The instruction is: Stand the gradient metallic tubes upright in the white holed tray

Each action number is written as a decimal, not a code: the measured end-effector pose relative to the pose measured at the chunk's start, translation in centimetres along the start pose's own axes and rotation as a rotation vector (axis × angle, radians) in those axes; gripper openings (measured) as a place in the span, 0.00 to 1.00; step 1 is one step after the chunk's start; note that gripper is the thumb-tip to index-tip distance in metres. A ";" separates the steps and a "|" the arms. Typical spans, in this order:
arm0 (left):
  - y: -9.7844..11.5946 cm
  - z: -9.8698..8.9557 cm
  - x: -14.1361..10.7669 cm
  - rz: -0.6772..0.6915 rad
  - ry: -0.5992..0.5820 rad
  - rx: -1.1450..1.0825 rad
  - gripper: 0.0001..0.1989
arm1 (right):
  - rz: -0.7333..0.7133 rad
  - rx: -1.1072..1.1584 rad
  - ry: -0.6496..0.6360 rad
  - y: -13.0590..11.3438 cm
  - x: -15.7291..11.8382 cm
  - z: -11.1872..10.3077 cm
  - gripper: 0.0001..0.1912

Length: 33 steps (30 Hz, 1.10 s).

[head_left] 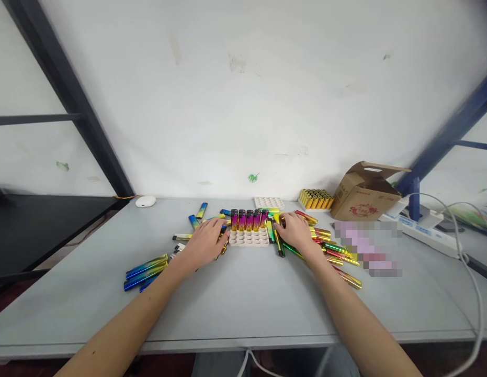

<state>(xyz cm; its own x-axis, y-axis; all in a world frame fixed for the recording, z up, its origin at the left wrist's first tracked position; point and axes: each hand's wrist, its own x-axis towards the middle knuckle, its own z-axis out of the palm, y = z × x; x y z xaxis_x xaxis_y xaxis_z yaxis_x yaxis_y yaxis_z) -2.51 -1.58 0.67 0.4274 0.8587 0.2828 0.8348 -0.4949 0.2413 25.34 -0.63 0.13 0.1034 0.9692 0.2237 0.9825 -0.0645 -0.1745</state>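
Observation:
A white holed tray stands in the middle of the table, its back rows filled with upright purple-and-gold lighters. Left of it, my left hand is bent over loose lighters, its fingers closed around a gold lighter beside the tray; the fingertips are partly hidden. On the other side, my right hand has thumb and fingers closed at a yellow lighter. A dark-ended lighter lies just below that hand. The front holes of the tray hold nothing.
Blue-and-gold lighters lie at the left, red, green and gold ones at the right. Behind are another white tray, a tray of gold lighters, a cardboard box and a white case. A power strip trails cables at right.

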 end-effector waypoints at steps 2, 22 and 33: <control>-0.4 -0.6 0.2 -0.058 0.049 -0.038 0.20 | 0.000 -0.005 -0.002 0.0 0.0 0.0 0.17; -5.4 -0.8 1.0 -0.235 0.032 0.108 0.21 | 0.004 -0.030 -0.002 -0.3 -0.2 -0.2 0.22; -5.5 -1.1 1.0 -0.172 0.020 0.091 0.14 | 0.004 -0.044 -0.014 -0.4 -0.3 -0.2 0.22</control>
<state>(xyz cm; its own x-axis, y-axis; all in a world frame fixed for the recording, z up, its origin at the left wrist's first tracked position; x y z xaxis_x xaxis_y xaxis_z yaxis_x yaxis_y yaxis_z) -7.04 1.82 0.61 0.2689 0.9264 0.2634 0.9234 -0.3258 0.2032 24.95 -0.94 0.37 0.1055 0.9720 0.2100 0.9880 -0.0784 -0.1334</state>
